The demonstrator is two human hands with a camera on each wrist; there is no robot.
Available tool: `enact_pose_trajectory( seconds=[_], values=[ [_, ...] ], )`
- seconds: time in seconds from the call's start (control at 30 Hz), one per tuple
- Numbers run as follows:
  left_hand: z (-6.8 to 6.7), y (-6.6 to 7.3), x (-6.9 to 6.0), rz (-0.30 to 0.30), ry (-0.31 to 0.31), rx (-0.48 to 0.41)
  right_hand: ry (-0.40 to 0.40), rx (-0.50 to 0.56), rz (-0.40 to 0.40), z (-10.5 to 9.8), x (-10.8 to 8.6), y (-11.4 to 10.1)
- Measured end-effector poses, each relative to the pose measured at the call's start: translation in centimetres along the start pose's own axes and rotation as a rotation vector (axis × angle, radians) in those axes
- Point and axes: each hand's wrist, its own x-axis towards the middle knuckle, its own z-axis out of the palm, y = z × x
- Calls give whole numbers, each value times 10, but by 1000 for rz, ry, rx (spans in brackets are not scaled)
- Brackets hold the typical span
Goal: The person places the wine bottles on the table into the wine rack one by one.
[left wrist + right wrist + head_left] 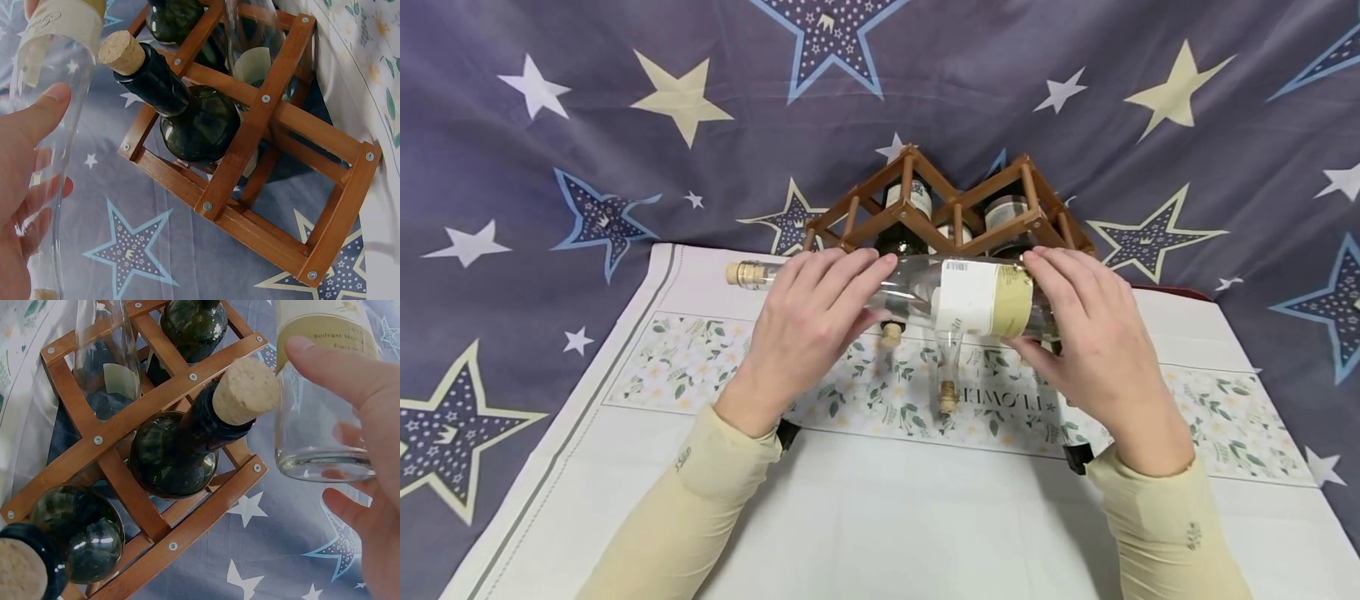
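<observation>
A clear glass bottle (917, 287) with a white and yellow-green label lies sideways between both hands, its corked neck pointing left. My left hand (808, 321) grips it near the shoulder, thumb along the glass in the left wrist view. At the base end my right hand (1097, 342) holds it, with the thumb (319, 369) over the label's edge. Behind and below the bottle stands a wooden wine rack (234, 165). Dark green corked bottles (172, 456) and another clear bottle (106, 359) lie in its slots. The held bottle partly hides the rack in the head view.
A white tablecloth (880, 508) with a floral printed band (865, 400) covers the table. Corked necks of racked bottles, one of them a clear neck (950, 367), point toward me. A grey curtain with stars (602, 67) hangs close behind the rack.
</observation>
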Motion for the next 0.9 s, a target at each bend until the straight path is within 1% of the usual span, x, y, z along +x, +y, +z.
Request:
enact_pose_trajectory(
  seconds=[0.2,0.37,0.7,0.9],
  values=[
    [-1,-3,1,-2,1,8,-27,0,13,-4,-2,1],
    [-4,-6,0,-27,2,2,-9,4,12,-7,-1,4],
    [-14,-11,-4,-90,-10,-49,2,-18,69,-24,-4,12],
    [-20,-17,-9,-105,-23,-46,-7,-22,114,-29,-10,16]
  ],
)
